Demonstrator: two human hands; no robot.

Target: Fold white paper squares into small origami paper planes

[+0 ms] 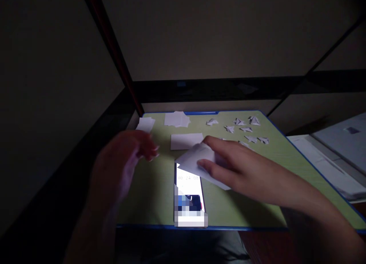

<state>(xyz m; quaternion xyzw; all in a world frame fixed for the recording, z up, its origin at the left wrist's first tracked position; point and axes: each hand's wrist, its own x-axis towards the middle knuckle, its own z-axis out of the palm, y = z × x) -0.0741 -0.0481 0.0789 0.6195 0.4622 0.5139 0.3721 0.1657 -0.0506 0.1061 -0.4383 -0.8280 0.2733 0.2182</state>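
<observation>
Gripping paper sheet [190, 160] in right hand [243, 166] — over phone [188, 187].
Right fingers pinch it above the phone's far end; left hand [121, 159] loosely curled, free — folded pieces [239, 121] sit far right.

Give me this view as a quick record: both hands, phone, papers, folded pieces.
Left hand: raised over the table, fingers curled, nothing visibly held
Right hand: holds a paper sheet between thumb and fingers
Phone: lit screen, far end partly hidden behind the sheet
Paper rectangle: lying flat beyond the phone
Paper piles: two, back left
Folded pieces: several, back right
</observation>
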